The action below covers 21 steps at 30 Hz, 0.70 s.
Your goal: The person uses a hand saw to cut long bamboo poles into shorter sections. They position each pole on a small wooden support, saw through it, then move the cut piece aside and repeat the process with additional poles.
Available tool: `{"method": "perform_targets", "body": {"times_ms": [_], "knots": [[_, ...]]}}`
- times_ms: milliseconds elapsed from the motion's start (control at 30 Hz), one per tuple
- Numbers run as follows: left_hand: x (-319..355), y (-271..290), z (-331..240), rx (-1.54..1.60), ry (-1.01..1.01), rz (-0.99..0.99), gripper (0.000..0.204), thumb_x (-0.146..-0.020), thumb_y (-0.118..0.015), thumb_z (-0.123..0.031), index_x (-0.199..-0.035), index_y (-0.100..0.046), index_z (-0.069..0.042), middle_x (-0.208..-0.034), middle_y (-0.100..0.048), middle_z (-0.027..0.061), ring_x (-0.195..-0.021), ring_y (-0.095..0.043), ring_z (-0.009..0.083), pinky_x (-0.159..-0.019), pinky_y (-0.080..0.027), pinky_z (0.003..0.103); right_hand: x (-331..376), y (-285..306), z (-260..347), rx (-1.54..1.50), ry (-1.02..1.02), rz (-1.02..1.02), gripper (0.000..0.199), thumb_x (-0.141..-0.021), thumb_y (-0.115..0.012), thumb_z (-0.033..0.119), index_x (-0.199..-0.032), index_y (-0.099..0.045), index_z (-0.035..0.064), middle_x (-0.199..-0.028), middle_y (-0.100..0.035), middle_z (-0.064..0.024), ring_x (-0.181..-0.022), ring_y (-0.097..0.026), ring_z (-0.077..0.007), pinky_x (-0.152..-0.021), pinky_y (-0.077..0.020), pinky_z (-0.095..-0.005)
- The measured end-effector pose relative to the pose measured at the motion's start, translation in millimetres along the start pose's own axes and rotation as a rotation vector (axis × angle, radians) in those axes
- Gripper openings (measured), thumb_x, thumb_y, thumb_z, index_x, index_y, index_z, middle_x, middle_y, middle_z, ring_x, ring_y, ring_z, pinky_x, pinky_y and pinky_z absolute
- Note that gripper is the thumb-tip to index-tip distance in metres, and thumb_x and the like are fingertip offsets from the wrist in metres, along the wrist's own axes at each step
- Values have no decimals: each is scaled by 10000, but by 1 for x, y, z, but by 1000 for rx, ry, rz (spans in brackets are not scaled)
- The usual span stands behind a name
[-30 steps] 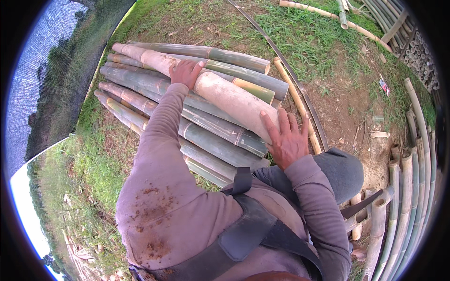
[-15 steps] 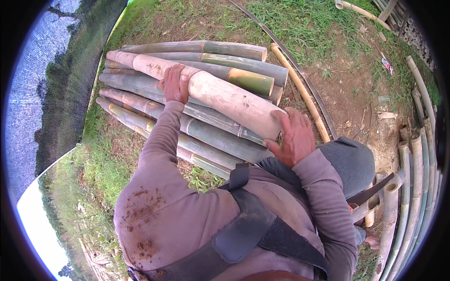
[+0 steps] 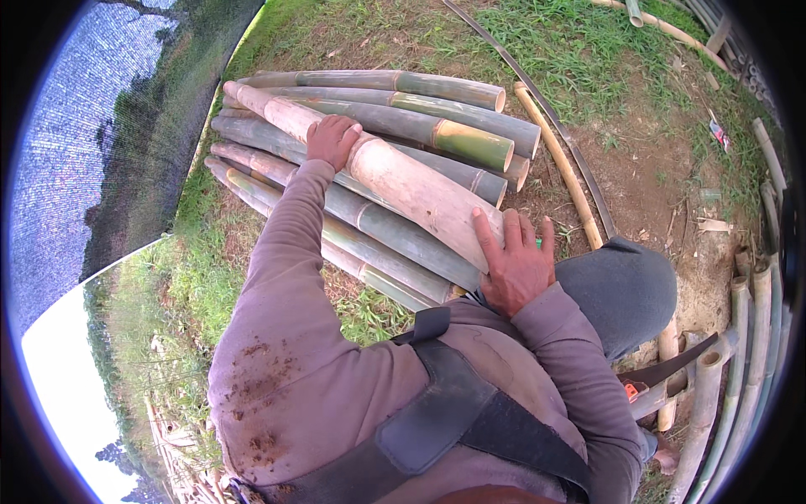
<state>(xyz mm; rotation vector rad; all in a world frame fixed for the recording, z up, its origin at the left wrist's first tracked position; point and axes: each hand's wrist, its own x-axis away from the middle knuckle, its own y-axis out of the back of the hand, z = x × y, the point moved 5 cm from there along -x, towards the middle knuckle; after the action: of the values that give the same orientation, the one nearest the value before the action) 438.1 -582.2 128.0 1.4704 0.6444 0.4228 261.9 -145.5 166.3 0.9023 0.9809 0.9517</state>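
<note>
"How did your hands sit?"
"My right hand (image 3: pixel 516 265) lay open, fingers splayed on a smooth, pale pole (image 3: pixel 420 189); my left hand (image 3: pixel 333 141) gripped it farther up, beside a ringed joint."
"And it lay?"
"Slantwise atop round green bamboo (image 3: pixel 395 231), coarse grass (image 3: pixel 579 42) beyond."

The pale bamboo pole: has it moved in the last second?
Yes, the pale bamboo pole has shifted away from the yellow-ended pole, toward the view's lower left.

The single fisheye view looks steeply down from the wearer's head, close above the chest (image 3: pixel 495 357) and arms (image 3: pixel 290 223), facing forward over the bamboo (image 3: pixel 411 185).
</note>
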Motion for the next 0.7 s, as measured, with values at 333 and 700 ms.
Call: {"method": "perform_targets", "body": {"times_ms": [333,700], "knots": [[121,-29,-21,69,148,-437,640,-1039,-406,-483,-1555,-460,-109,-1644,-428,159,-1536,-342,419,-1216,-234,585,7,-12,-15,174,-93,88,730,-951,-641,176,-1640,-400,209,-1487,-504,-264,-1410,-507,-430,-1154,-307,-764],[195,-106,-25,197,778,-131,661,-1072,-361,-519,-1704,-251,-362,-1805,-135,55,-1643,-121,406,-1263,-66,711,-4,-26,-2,-49,-95,291,828,-868,-821,306,-1582,-439,134,-1469,-567,-226,-1314,-595,-426,-1146,-421,-557]]}}
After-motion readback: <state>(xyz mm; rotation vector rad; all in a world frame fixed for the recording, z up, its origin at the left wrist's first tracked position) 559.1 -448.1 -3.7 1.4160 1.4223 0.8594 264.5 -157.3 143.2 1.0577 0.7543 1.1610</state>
